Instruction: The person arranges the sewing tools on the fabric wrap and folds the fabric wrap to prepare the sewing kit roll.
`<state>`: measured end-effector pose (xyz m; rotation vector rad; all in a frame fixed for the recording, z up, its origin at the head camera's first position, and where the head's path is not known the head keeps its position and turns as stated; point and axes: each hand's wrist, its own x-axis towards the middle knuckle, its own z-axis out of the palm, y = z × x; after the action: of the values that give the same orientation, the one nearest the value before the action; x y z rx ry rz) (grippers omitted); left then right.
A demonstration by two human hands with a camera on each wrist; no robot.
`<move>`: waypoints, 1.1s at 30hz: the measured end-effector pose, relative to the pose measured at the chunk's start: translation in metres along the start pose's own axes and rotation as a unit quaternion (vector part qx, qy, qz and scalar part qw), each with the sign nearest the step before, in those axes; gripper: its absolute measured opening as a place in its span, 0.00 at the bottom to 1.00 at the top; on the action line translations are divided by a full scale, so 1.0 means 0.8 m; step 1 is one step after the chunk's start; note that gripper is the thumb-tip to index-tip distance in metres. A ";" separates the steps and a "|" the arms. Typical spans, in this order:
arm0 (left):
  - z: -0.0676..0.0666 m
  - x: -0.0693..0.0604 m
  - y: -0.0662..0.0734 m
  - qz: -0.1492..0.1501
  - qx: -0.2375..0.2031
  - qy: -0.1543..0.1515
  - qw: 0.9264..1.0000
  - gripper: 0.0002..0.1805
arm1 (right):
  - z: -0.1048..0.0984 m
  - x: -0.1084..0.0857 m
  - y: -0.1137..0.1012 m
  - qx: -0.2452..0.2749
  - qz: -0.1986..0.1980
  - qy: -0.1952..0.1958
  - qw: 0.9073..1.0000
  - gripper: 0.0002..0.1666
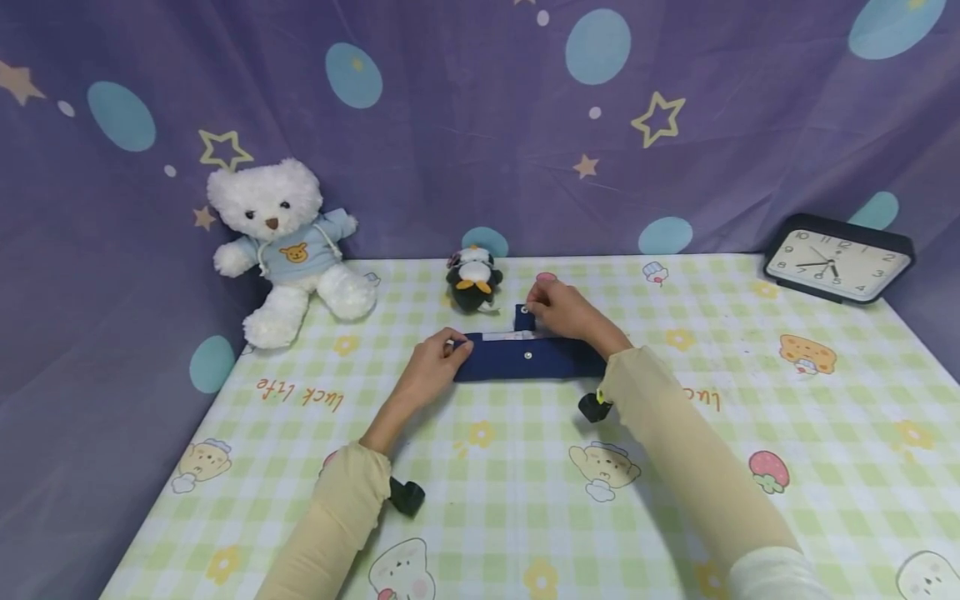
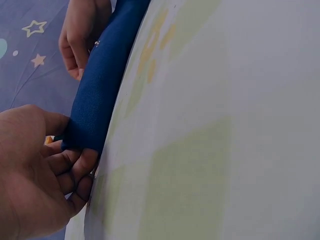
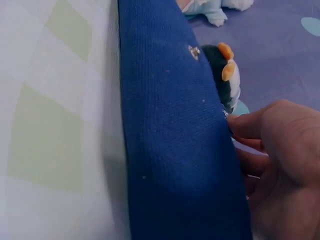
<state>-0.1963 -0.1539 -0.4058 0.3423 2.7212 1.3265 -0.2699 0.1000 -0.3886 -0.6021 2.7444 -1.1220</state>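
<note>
A long navy fabric pouch (image 1: 495, 360) lies on the table, a metal snap (image 1: 528, 355) on its front. Something whitish (image 1: 498, 336) shows along its top opening; what it is, I cannot tell. My left hand (image 1: 431, 367) pinches the pouch's left end, thumb on one face and fingers on the other in the left wrist view. At the far edge, my right hand (image 1: 564, 310) pinches a short navy strap (image 1: 522, 320) that stands up from the pouch and bears its own snap. In the right wrist view, the pouch partly hides the right fingertips (image 3: 240, 125).
Behind the pouch sits a small penguin plush (image 1: 474, 279). A white teddy bear (image 1: 288, 242) leans at the back left, and a black-framed clock (image 1: 838, 258) stands at the back right. A purple curtain (image 1: 480, 125) encloses the checkered tablecloth (image 1: 495, 533).
</note>
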 end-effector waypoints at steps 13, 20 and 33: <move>0.000 0.001 -0.002 -0.005 0.000 -0.006 1.000 0.17 | -0.002 -0.022 -0.009 0.040 -0.045 0.011 0.998 0.11; 0.001 0.002 0.000 -0.009 0.002 -0.007 1.000 0.17 | -0.002 -0.041 -0.019 0.033 -0.089 0.039 0.995 0.09; 0.001 0.003 0.002 -0.018 0.010 -0.005 1.000 0.18 | 0.014 -0.070 -0.012 -0.053 -0.248 0.107 0.961 0.04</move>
<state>-0.1985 -0.1515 -0.4051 0.2990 2.7210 1.2855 -0.2127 0.1091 -0.3924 -1.3148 2.9363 -1.1912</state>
